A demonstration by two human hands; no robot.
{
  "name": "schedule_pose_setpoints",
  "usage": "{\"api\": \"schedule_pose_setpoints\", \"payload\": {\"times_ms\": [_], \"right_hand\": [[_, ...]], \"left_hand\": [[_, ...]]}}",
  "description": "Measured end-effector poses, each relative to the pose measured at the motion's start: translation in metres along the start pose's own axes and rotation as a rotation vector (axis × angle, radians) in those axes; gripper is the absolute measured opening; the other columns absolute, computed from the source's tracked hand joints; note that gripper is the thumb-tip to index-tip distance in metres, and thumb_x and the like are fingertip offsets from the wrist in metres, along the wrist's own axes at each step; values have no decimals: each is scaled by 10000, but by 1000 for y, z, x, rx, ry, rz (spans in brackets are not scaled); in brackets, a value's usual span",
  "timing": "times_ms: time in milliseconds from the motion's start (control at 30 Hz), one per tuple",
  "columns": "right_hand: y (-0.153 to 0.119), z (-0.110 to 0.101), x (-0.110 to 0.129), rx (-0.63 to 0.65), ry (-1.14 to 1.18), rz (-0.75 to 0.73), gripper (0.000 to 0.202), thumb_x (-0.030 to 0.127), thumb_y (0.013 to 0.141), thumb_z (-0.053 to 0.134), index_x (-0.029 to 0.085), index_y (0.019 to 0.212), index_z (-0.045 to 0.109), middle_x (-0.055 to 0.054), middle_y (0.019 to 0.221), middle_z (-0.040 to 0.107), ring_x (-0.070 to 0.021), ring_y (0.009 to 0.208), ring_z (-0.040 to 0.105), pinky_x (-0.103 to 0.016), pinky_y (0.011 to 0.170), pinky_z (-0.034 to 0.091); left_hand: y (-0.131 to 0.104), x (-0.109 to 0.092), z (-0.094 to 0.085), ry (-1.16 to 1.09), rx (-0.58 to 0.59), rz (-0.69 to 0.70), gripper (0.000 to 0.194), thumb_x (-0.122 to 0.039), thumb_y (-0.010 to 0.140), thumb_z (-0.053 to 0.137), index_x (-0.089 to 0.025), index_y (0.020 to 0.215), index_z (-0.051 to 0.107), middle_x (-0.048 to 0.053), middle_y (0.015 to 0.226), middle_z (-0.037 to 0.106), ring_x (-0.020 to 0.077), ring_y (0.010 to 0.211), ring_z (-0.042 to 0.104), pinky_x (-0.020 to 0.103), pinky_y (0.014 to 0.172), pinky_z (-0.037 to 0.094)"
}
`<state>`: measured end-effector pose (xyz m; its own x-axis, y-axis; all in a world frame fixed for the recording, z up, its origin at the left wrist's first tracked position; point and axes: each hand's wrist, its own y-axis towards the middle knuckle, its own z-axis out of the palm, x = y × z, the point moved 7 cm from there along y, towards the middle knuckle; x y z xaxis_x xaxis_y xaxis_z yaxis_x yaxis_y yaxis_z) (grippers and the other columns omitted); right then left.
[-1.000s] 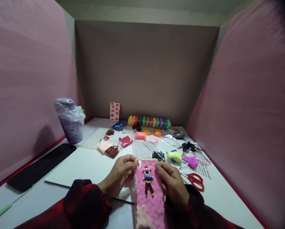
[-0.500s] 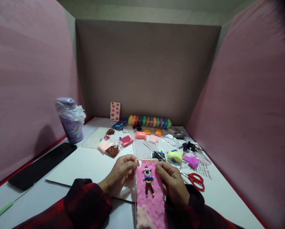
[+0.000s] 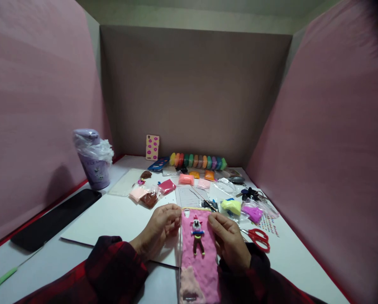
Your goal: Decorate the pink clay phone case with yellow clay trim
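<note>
A phone case covered in pink clay is held upright between my two hands, near the front of the table. On it sits a small clay figure with a white head, blue top and brown legs. A yellow strip runs along the top edge, and a peach patch covers the lower left. My left hand pinches the upper left edge, beside the camera cutout. With its thumb on the front, my right hand grips the upper right edge; its other fingers are partly hidden behind the case.
Red-handled scissors lie right of my right hand. Clay packets, including a yellow one, spread behind the case. A row of coloured clay lines the back. At left are a purple bottle, a black phone-like slab and a green-handled tool.
The phone case has risen slightly and its top is tilted a little differently, showing more of the bottom. Both hands keep their hold on its upper edges.
</note>
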<state>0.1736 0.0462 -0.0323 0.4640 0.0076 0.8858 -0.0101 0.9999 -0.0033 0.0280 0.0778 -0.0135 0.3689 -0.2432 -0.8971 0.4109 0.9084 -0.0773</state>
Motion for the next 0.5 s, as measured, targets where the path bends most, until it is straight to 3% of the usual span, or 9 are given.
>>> {"api": "schedule_pose_setpoints", "payload": {"times_ms": [100,233,400,500], "right_hand": [[1,0,0,-10,76,8,319,386,699,729,169,602,517,72,501,348,-45,432,271,-177,414,216],[3,-2,1,-30,100,-4,323,365,686,742,177,584,501,77,496,320,-52,434,240,-189,417,220],[3,-9,4,-98,114,-56,269,350,660,758,195,598,547,57,514,372,-78,455,300,-215,439,270],[3,-11,7,-136,73,-78,249,370,651,754,211,619,565,28,543,455,-113,487,387,-249,475,333]], "left_hand": [[2,0,-1,-43,-27,-11,16,-127,743,542,-115,742,554,-24,588,478,41,485,410,132,451,302],[6,1,-3,-26,-39,16,125,-19,710,473,-102,757,555,-2,569,531,47,432,443,129,398,320],[7,-2,-10,0,-92,49,24,-93,807,519,-91,813,542,92,713,640,102,505,584,170,445,453],[6,-5,-10,-18,-90,54,67,-134,838,529,-80,875,541,113,743,651,136,588,629,197,517,503]]}}
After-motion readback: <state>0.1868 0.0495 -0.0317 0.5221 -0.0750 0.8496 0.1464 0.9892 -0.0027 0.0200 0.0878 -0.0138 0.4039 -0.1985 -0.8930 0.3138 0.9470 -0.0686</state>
